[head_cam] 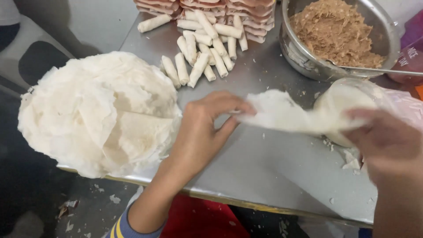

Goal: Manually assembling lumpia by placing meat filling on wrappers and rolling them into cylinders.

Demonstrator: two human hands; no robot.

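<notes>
Just above the metal surface, a thin pastry sheet stretches between both hands: left hand fingers pinch its near edge, right hand fingers close on the other end. Beside lie stacked wrappers, rolled spring rolls and a filling bowl.

Both hands bare: no gloves, rings, watch or bands on the left hand or the right hand. Left forearm uncovered up to a pushed-up sleeve cuff at the bottom edge of the frame, blue-grey knit with thin yellow stripes across it. The right hand is blurred and close to the camera, wrist bare as far as the frame shows, no sleeve visible on that side; nails on the left look short and plain.
</notes>
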